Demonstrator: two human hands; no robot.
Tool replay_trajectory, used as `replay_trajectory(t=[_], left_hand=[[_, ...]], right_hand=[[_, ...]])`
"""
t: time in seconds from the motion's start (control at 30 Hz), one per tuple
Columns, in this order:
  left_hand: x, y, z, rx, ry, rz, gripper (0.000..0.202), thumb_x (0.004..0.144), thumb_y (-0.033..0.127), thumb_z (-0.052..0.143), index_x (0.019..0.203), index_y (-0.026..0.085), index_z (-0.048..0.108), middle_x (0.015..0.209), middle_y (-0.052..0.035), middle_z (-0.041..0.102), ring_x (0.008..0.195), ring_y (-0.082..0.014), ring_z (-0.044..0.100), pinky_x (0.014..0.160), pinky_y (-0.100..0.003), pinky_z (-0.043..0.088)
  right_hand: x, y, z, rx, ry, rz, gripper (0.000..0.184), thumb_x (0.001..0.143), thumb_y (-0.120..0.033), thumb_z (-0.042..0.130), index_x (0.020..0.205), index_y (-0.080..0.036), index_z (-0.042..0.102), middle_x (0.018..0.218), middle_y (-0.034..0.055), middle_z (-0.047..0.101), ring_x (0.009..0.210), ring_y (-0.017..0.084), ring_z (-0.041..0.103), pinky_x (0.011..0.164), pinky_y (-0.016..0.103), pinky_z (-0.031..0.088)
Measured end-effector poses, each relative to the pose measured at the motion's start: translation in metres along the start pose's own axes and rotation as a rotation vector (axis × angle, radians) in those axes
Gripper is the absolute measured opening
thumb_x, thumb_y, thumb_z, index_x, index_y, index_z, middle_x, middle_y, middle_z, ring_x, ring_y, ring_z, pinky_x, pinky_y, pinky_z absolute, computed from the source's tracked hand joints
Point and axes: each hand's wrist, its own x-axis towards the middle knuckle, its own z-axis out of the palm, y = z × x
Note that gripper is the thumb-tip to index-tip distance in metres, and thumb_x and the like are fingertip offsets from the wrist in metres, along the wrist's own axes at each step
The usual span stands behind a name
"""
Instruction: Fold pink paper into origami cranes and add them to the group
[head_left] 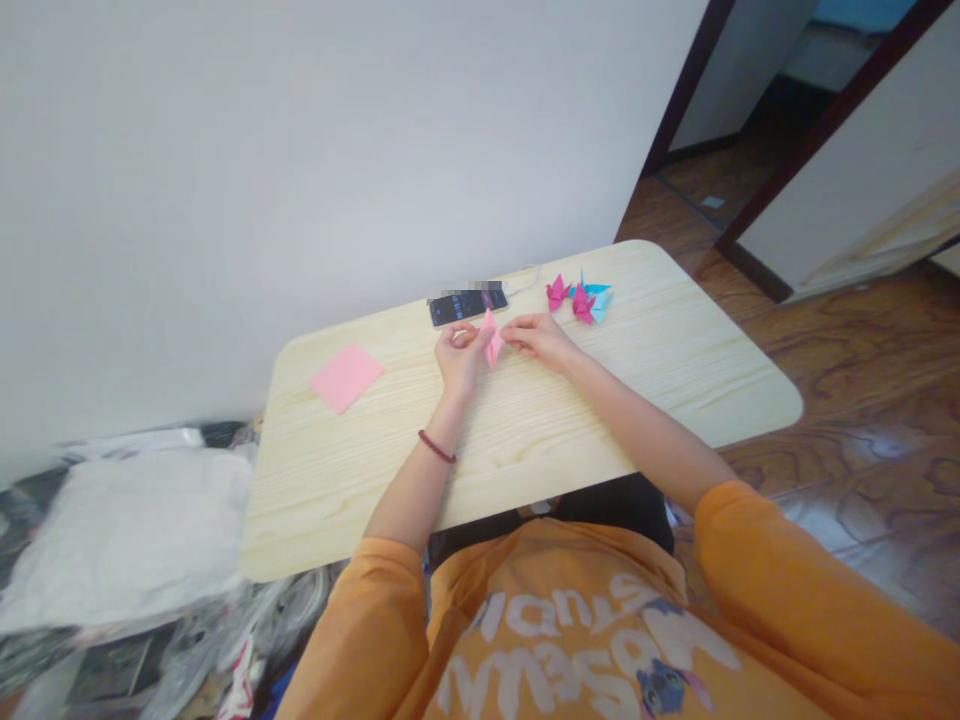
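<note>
Left hand (pixel 457 358) and right hand (pixel 538 340) hold folded pink paper (pixel 492 338) over a wooden table (pixel 675 335).

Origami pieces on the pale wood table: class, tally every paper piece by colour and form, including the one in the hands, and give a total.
Magenta folded paper cranes: 2
Light blue folded paper crane, partly hidden: 1
Flat pink square paper sheet: 1
Pink folded paper between the left hand and right hand: 1
Total: 5

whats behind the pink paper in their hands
Behind the folded pink paper, held between the left hand and right hand, lie a black phone and a white cable. The paper covers the bit of pale wood table directly behind it.
</note>
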Motion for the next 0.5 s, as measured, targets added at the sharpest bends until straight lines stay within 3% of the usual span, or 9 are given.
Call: replay_trajectory(t=[0.23,0.5], left_hand=[[0.001,-0.002,0.004,-0.113,0.12,0.01,0.04,0.06,0.027,0.08,0.068,0.02,0.041,0.064,0.0054,0.058,0.064,-0.0089,0.06,0.064,-0.021,0.045],[0.001,-0.003,0.003,-0.14,0.051,0.004,0.041,0.058,0.025,0.081,0.073,0.02,0.044,0.068,0.0042,0.063,0.066,-0.0103,0.063,0.066,-0.023,0.047]], right_hand=[[-0.002,0.005,0.007,0.085,-0.081,0.058,0.019,0.063,-0.026,0.077,0.061,-0.011,0.064,0.053,0.0004,0.057,0.044,0.004,0.041,0.035,0.017,0.018],[0.0,0.011,0.004,-0.014,-0.079,0.018,0.03,0.061,-0.036,0.081,0.06,-0.012,0.063,0.047,-0.0026,0.05,0.041,0.003,0.037,0.037,0.019,0.019]])
